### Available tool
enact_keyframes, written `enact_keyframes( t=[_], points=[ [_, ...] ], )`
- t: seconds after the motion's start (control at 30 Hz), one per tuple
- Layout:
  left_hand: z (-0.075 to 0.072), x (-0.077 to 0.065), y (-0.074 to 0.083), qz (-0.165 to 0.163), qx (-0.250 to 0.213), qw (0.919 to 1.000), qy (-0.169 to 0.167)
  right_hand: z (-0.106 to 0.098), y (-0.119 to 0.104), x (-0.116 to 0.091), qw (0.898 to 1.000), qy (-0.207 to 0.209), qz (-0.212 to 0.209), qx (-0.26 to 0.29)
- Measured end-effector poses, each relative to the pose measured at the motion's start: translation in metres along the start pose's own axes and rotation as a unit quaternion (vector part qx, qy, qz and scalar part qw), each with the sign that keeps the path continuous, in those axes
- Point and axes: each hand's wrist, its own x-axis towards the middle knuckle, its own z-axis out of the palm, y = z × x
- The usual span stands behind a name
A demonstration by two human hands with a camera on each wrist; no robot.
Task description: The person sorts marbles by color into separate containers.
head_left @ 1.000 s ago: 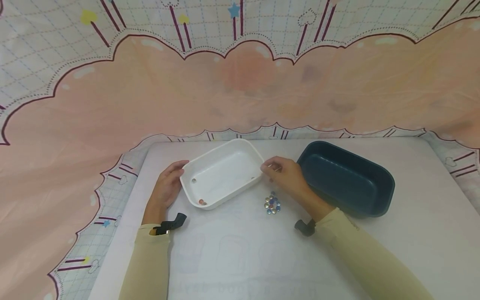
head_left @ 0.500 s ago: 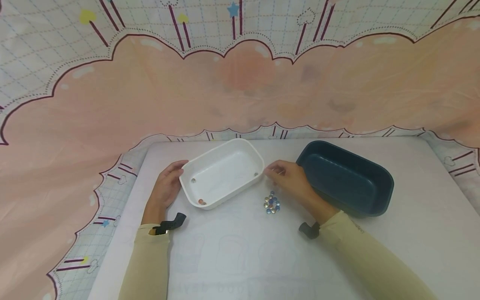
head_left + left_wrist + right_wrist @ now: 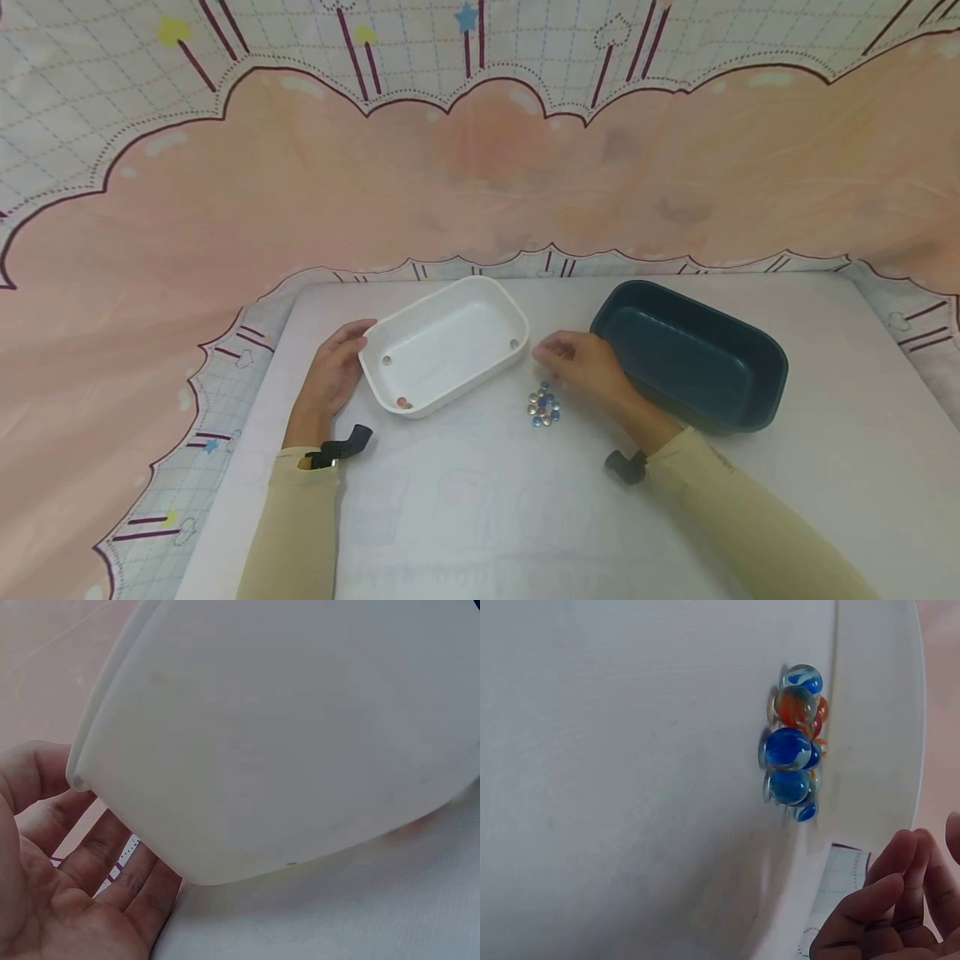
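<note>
The left hand [image 3: 337, 371] gripped the rim at the left end of the white box [image 3: 450, 333]. The right hand [image 3: 581, 362], well apart from it, hung loosely curled, nothing visible in its fingers, between that box and a dark box [image 3: 690, 367] on the right. Near the right hand, marbles [image 3: 787, 748] lay clustered on the white table [image 3: 465, 517]; a few more marbles [image 3: 403, 403] sat inside the white box. Such slick balls probably called for a light fingertip pinch, one at a time, with the white box kept steady. They looked glassy, swirled blue and orange; both boxes were smooth and round-cornered. Patterned peach cloth [image 3: 360, 192] spread behind.
</note>
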Motion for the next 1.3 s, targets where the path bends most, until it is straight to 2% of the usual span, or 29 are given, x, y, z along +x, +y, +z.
enact_keyframes(
  t=[0.47,0.8,1.3],
  points=[
    [0.0,-0.001,0.0,0.002,0.002,1.0,0.001,0.007,0.013,-0.005,0.999,-0.018,0.014,-0.034],
    [0.0,0.0,0.0,0.0,0.005,1.0,-0.003,0.01,0.02,-0.005,0.998,-0.033,0.007,-0.058],
    [-0.001,0.001,-0.001,0.005,0.001,1.0,-0.005,0.013,0.02,-0.006,0.996,-0.046,0.008,-0.077]
  ],
)
